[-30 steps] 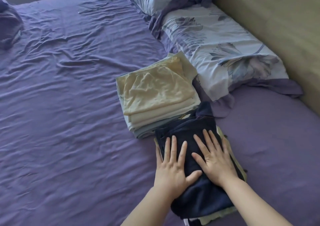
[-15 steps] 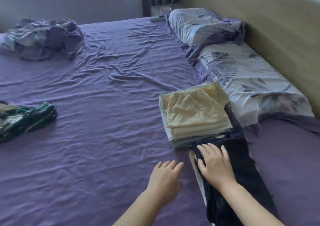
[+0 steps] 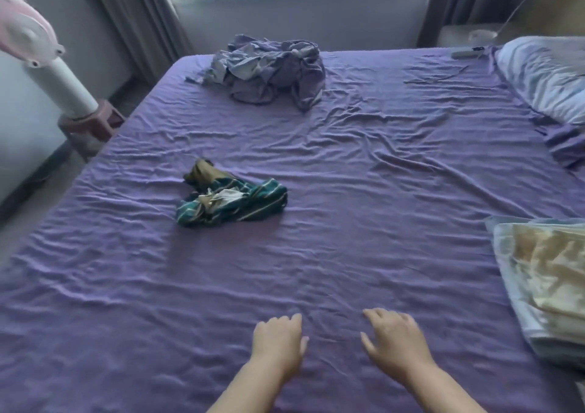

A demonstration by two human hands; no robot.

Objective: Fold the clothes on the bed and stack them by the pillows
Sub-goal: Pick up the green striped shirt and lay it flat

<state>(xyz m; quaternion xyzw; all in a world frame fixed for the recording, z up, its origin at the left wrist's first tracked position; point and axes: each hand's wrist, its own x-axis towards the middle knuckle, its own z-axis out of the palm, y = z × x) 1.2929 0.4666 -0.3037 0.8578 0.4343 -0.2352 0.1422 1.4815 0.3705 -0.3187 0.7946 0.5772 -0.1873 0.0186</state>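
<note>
The green striped shirt [image 3: 232, 202] lies crumpled mid-bed on the purple sheet [image 3: 364, 254], well apart from the folded stack [image 3: 544, 273] at the right edge near the pillow [image 3: 547, 73]. Both hands are empty, the left hand [image 3: 278, 341] and right hand [image 3: 392, 338] just over the sheet with fingers loosely relaxed. There's also a rumpled purple-grey bundle [image 3: 269, 69] at the far side.

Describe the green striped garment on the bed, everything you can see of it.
The green striped garment is a crumpled, unfolded heap of soft cloth: dark teal with thin pale stripes, a whitish patch showing in the middle and an olive-brown part bunched at its far left end. It lies on the wrinkled purple sheet, left of the bed's centre. Neither hand touches it; only the sheet does.
</note>
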